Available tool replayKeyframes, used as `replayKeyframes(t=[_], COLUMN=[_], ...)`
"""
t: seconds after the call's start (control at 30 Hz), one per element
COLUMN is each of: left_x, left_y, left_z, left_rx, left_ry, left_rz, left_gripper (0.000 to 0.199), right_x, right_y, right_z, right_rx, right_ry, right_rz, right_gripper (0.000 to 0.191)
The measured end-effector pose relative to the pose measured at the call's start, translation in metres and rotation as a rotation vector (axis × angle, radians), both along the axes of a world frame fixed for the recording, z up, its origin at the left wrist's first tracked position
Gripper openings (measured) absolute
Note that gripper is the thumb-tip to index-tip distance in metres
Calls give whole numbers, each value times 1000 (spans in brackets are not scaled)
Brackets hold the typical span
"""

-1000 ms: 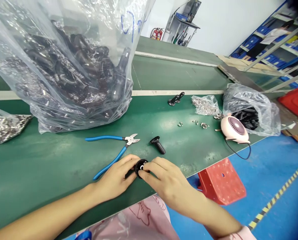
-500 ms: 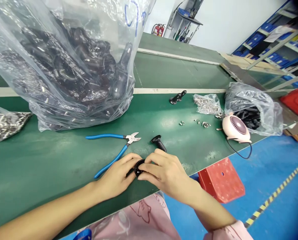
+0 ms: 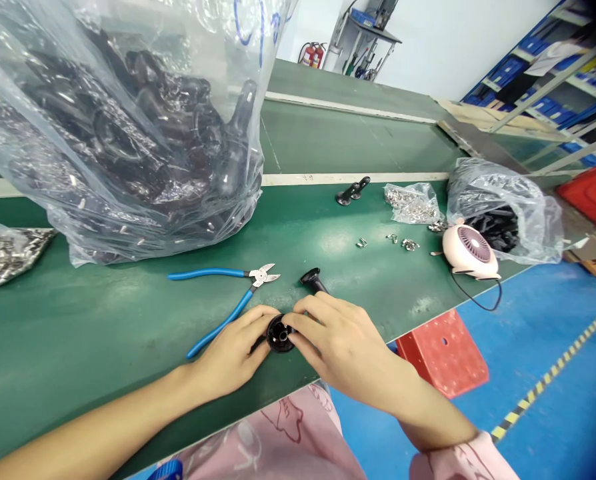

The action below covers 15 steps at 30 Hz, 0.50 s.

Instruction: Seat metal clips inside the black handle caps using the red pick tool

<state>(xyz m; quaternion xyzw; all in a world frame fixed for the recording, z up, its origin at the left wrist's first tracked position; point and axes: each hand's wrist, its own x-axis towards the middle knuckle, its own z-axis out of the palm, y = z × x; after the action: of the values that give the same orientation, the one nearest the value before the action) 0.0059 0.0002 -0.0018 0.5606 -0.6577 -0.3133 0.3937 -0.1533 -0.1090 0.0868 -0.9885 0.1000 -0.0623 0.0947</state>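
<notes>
Both hands meet at the table's front edge around a round black plastic part (image 3: 280,335) with a central hole. My left hand (image 3: 231,347) grips its left side, and my right hand (image 3: 341,343) holds it from the right. Beneath my left fingers a dark stem seems to stick out, partly hidden. Just beyond my left hand lie blue-handled diagonal cutters (image 3: 241,293). A black knob-ended handle piece (image 3: 314,281) stands behind my right fingers, its lower end hidden by them.
A green workbench (image 3: 103,333) holds a large clear bag of black parts (image 3: 128,133), a bag of metal clips (image 3: 412,204), loose clips (image 3: 405,245), black pieces (image 3: 352,193), and a pink fan (image 3: 471,252) with a cable. A red stool (image 3: 443,353) stands on the blue floor.
My right fingers have shifted on the round black part, and its central hole now shows more clearly. The view has tilted slightly, so the table items sit a little higher in the picture.
</notes>
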Motion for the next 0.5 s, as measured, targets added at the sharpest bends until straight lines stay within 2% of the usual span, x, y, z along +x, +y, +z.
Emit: replayKeyframes(t=[0.1,0.37,0.5], left_x=[0,0,0], left_y=[0,0,0], left_z=[0,-1,-1], left_rx=[-4,9,11], left_ry=[-1,1,7], left_rz=[7,-17,-12], left_gripper=[34,36,37], right_x=[2,5,6], right_y=[-2,-7,-11], right_z=[2,5,11], right_rx=[-20,46,127], right_ry=[33,116,154], right_rz=[6,43,84], right_gripper=[19,14,18])
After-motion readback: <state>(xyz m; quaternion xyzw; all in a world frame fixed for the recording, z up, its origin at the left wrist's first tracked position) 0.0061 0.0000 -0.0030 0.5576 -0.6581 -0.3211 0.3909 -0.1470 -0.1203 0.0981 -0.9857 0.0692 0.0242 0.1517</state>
